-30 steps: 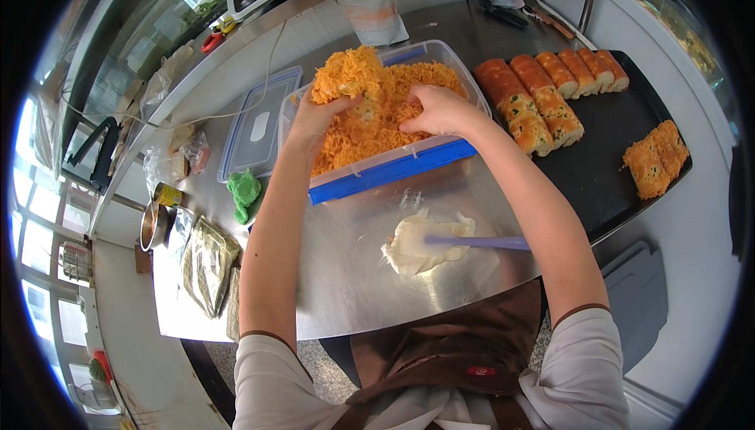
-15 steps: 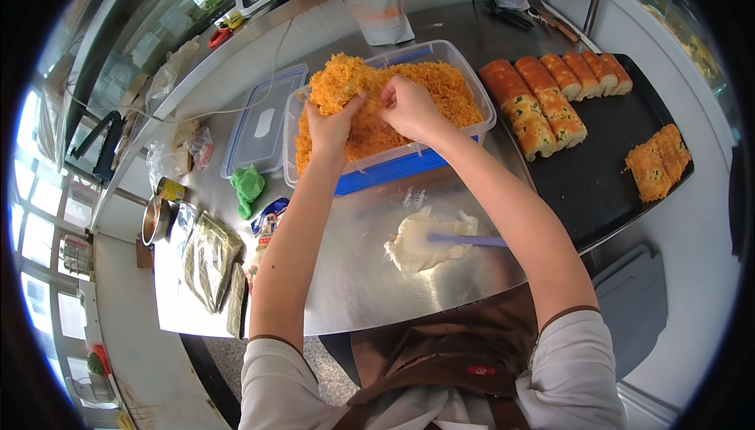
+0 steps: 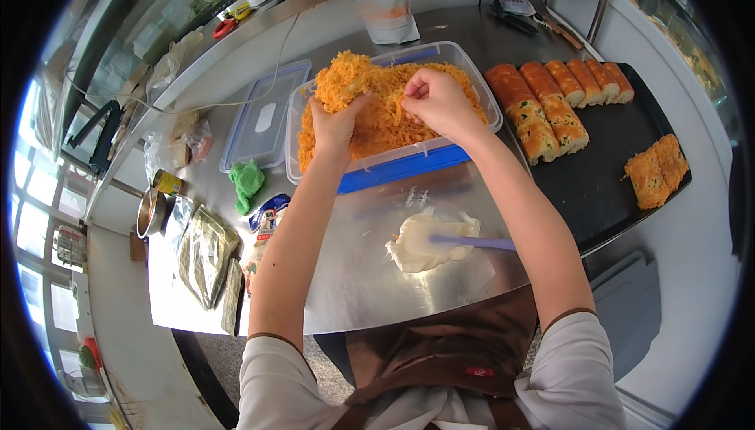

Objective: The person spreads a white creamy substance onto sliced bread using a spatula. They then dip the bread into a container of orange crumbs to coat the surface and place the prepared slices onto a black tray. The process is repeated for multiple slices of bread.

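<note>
Place: a bakery kitchen
Steel worktable (image 3: 354, 273): across the centre
Black tray (image 3: 605, 170) of baked bread (image 3: 536, 132): right side
Brown apron (image 3: 440, 343): lower centre

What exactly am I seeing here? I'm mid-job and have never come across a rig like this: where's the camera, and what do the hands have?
There is no machine: these are a person's bare hands, seen from above by a wide fisheye camera worn on the head, so straight edges look bent. Left in the picture is the person's left.

The left hand holds an orange, shred-covered clump above a clear tub of similar shreds. The right hand has its fingers drawn together over the tub; whether they grip any strands is unclear.

On the metal table, a purple tool rests in a white creamy smear. To the right, a black tray carries bread; to the left lie a lid and a green cloth.
</note>
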Demonstrator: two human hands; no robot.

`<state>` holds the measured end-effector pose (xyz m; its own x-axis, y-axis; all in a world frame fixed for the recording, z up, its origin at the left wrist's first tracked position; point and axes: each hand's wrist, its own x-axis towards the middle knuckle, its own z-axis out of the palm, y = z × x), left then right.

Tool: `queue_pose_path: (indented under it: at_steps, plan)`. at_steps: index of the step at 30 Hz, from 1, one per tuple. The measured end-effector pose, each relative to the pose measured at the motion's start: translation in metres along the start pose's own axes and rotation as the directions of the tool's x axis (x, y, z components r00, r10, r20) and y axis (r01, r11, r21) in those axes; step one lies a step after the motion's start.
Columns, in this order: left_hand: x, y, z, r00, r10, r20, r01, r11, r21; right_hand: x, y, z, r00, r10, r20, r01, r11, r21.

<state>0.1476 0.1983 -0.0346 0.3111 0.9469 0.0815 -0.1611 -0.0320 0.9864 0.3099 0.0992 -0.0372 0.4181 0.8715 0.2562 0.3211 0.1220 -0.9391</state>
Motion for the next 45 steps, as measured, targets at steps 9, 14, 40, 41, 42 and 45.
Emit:
queue_pose_path:
  at_steps: [9, 14, 40, 41, 42, 45]
  plan:
    - [-0.005, 0.009, 0.007, 0.999, -0.038, -0.021, 0.039, 0.999, 0.032, 0.01, 0.002, 0.029, 0.996, -0.061, 0.064, 0.077, 0.955, -0.287]
    - [-0.003, 0.005, 0.0, 0.999, -0.032, 0.003, 0.032, 0.999, -0.008, 0.005, 0.001, -0.002, 0.997, -0.073, 0.017, 0.075, 0.947, -0.313]
    - [0.017, -0.024, -0.007, 0.996, 0.008, -0.085, 0.006, 0.987, 0.158, 0.008, -0.058, 0.056, 0.892, -0.45, -0.039, 0.431, 0.874, -0.224]
    - [0.016, -0.021, -0.006, 0.998, 0.009, -0.068, -0.002, 0.994, 0.108, 0.01, -0.054, 0.053, 0.891, -0.445, -0.088, 0.421, 0.884, -0.205]
    - [0.016, -0.024, -0.004, 0.997, 0.02, -0.075, -0.01, 0.992, 0.129, 0.012, -0.051, 0.048, 0.888, -0.439, -0.137, 0.412, 0.892, -0.185]
    - [0.021, -0.032, -0.006, 0.992, 0.06, -0.109, -0.039, 0.981, 0.187, 0.019, -0.049, 0.038, 0.891, -0.413, -0.19, 0.392, 0.909, -0.14]
